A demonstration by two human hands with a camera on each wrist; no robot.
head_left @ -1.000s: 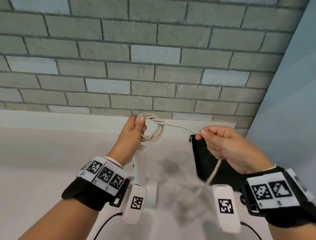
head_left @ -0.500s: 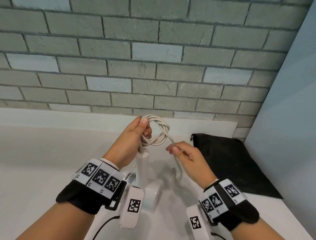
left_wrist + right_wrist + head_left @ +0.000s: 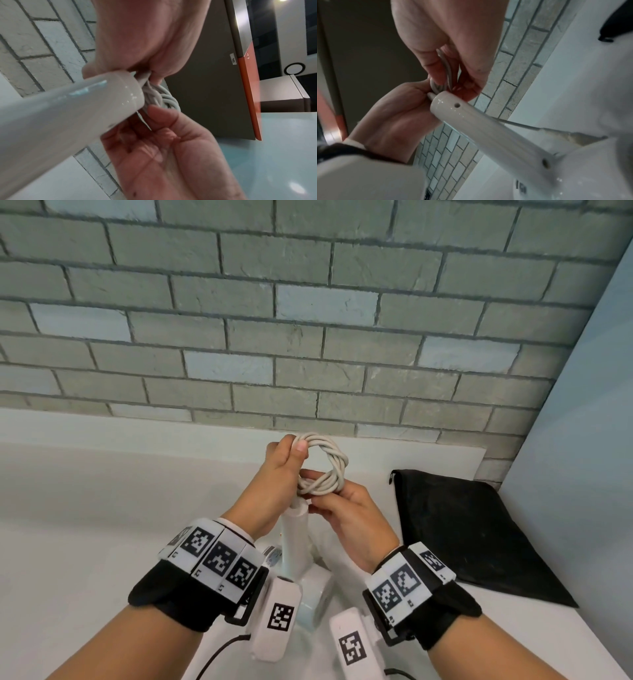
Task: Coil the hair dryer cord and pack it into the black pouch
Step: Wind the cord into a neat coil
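The white hair dryer (image 3: 295, 546) hangs upright below my hands, its handle (image 3: 68, 108) pointing up at them. Its pale cord (image 3: 325, 470) is wound into a small ring of several loops just above the handle. My left hand (image 3: 294, 448) pinches the ring's upper left side between thumb and fingers. At the ring's lower edge my right hand (image 3: 318, 494) pinches the strands (image 3: 447, 70), close to the handle's end (image 3: 447, 100). One loose strand (image 3: 518, 125) trails down past the handle. The black pouch (image 3: 472, 535) lies flat on the counter to the right of both hands.
A white counter (image 3: 85, 525) runs under the hands, with a grey brick wall (image 3: 308, 320) behind it. A pale blue side wall (image 3: 589, 440) closes the right side next to the pouch. A corner of the pouch (image 3: 616, 24) shows in the right wrist view.
My right hand has come in from the right, bringing the stretched cord to the ring and laying on another loop. It now pinches the ring's lower edge. The left hand has stayed put.
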